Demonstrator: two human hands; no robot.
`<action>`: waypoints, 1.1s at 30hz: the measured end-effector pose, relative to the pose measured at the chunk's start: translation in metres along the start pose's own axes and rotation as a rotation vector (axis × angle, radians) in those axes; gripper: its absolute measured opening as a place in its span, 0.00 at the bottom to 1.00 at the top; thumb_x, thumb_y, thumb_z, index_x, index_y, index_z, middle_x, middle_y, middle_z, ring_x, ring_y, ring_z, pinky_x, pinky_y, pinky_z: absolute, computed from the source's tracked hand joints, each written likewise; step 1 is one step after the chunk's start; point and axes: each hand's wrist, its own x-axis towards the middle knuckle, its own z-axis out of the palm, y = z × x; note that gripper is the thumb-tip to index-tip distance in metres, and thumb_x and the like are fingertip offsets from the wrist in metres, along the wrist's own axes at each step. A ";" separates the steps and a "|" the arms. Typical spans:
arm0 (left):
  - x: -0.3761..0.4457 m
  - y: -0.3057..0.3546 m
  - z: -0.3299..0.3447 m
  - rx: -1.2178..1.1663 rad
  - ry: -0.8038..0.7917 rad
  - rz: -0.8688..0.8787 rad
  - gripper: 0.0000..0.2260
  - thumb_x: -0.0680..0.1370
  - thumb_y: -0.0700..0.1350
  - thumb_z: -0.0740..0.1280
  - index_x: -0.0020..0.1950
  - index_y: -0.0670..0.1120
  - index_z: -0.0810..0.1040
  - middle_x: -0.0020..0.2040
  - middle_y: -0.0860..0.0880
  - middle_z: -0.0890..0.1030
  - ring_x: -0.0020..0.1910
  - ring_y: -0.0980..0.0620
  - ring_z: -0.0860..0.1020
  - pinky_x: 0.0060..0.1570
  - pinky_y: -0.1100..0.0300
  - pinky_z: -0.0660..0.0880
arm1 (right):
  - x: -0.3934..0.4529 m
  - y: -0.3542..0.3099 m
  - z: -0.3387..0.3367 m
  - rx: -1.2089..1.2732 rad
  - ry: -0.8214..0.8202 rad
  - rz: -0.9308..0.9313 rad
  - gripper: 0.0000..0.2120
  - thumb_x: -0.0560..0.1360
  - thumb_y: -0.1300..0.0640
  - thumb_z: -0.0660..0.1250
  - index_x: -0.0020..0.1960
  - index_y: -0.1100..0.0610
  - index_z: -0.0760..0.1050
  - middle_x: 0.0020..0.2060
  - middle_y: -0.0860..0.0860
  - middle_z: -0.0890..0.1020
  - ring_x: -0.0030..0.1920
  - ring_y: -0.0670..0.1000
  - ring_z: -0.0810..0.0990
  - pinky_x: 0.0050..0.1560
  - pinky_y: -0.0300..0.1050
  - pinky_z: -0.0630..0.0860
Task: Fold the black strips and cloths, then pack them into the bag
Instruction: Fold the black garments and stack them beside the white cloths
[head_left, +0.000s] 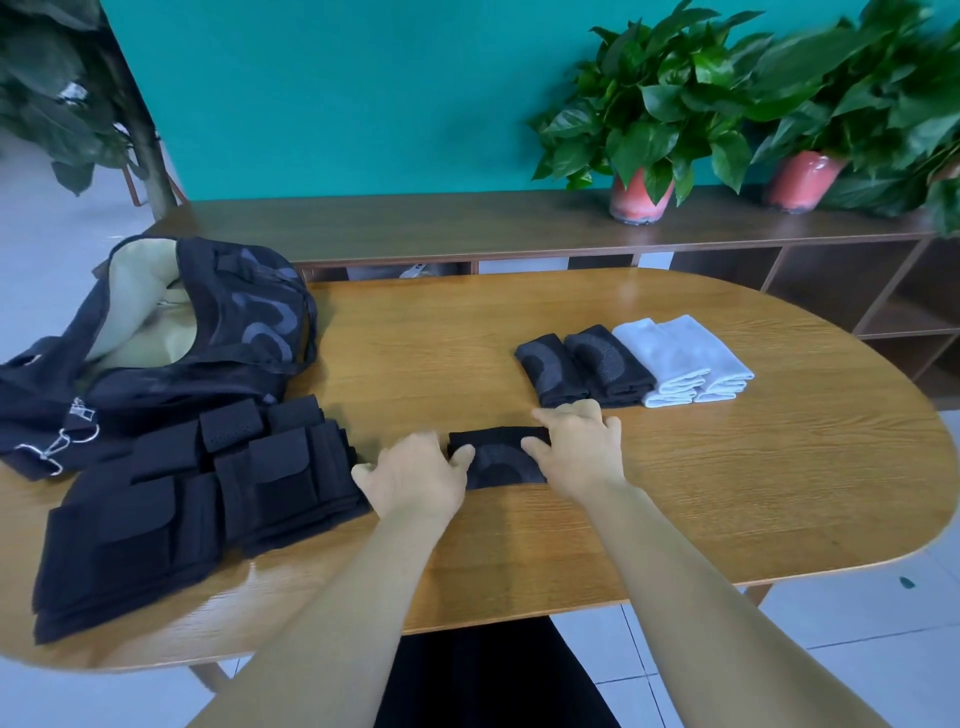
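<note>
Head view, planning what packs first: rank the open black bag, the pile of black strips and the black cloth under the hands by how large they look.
1-2. Open black bag and pile of black strips: alike; the pile lies nearer the camera, so unsure.
3. Black cloth, clearly smallest.

Colours and patterns on the oval wooden table (727, 493).
Black folded cloths (584, 371) with grey curved markings; white folded towels (685, 358); black bag (156, 343), beige lining; plain black strips (197, 499).
</note>
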 end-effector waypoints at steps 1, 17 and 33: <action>0.001 0.000 0.003 0.025 -0.002 -0.001 0.17 0.78 0.63 0.59 0.40 0.52 0.74 0.37 0.52 0.78 0.41 0.50 0.75 0.49 0.53 0.61 | 0.002 0.000 0.000 -0.014 -0.037 0.014 0.17 0.80 0.46 0.59 0.66 0.52 0.73 0.61 0.49 0.76 0.67 0.51 0.63 0.62 0.48 0.59; -0.002 -0.003 0.018 -0.228 0.059 0.110 0.09 0.80 0.55 0.62 0.45 0.50 0.71 0.45 0.53 0.74 0.51 0.49 0.72 0.50 0.55 0.61 | 0.013 -0.006 -0.002 -0.063 -0.160 0.107 0.15 0.79 0.46 0.62 0.63 0.50 0.71 0.61 0.49 0.73 0.63 0.52 0.63 0.61 0.50 0.60; -0.009 -0.001 0.008 -0.537 0.044 0.376 0.04 0.82 0.44 0.60 0.52 0.52 0.65 0.41 0.52 0.75 0.36 0.52 0.74 0.36 0.58 0.72 | -0.022 0.006 0.014 0.275 0.264 0.055 0.09 0.77 0.52 0.65 0.55 0.50 0.67 0.44 0.42 0.71 0.63 0.46 0.61 0.61 0.47 0.53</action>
